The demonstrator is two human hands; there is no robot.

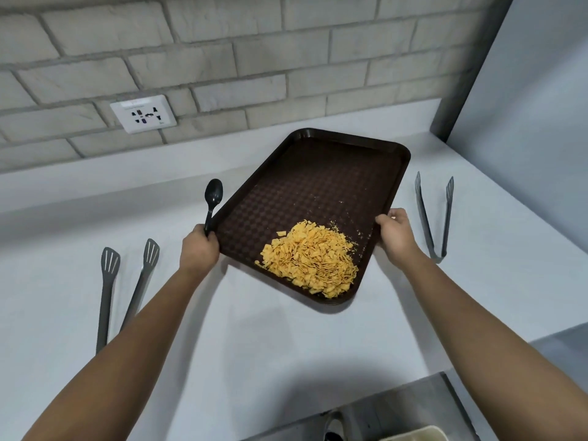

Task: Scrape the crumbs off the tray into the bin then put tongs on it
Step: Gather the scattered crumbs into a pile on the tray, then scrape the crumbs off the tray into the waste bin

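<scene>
From the head camera, a dark brown tray [318, 186] is held over the white surface [254, 345], turned at an angle and tipped so that its near corner sits lowest. A heap of yellow crumbs [310, 261] has gathered in that near corner, with a few loose specks further up the tray floor.

The left hand [199, 249] grips the tray's left long edge and, in the same grip, holds the handle of a black spoon [212, 198] whose bowl stands up beside the rim. The right hand [396, 233] is curled round the right long edge, thumb over the lip.

One pair of grey tongs [434, 218] lies on the surface near its right edge, just beside the right hand; a second pair of tongs [127, 288] lies toward the left edge, partly behind the left forearm. A pale rim at the bottom right may be the bin [410, 434], though little of it shows.

The tray looks stiff, light plastic with a textured floor, so a grip on both long edges should carry it steadily. The crumbs look dry, brittle and loose; they would slide readily, and a sharp tilt could spill them over the low lip. The spoon seems suited to scraping. The tongs look rigid and springy, best taken around the middle of both arms.
</scene>
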